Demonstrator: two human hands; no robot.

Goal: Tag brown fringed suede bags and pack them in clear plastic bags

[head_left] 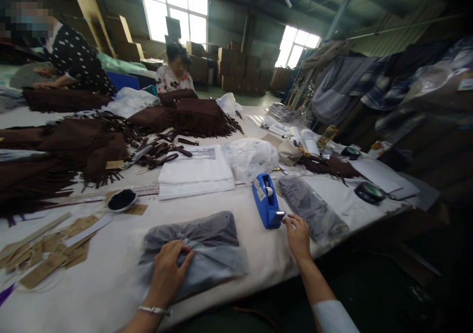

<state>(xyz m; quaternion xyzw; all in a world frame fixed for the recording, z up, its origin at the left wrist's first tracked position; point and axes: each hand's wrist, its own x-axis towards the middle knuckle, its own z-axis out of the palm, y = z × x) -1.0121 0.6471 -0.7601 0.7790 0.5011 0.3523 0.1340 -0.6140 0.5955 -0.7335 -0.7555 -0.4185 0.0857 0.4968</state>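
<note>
A dark item in a frosted plastic bag (218, 247) lies flat near the table's front edge. My left hand (170, 271) rests on the bag's left part, thumb and fingers apart, pressing its gathered film. To the right stands a blue tape dispenser (264, 200) with a roll in it. My right hand (297, 234) is at the dispenser's front end, thumb and forefinger pinched together by the cutter; any piece of tape between them is too small to make out. Beside that hand, a second bagged dark item (312, 207) lies on the table.
White folded bags (195, 173) and a crumpled clear bag (251, 158) lie behind. Brown fringed bags (199, 116) cover the back left, cardboard tags (48, 249) the front left. A small black-filled dish (121, 200) and tape roll (369, 192) flank them. Two people are across the table.
</note>
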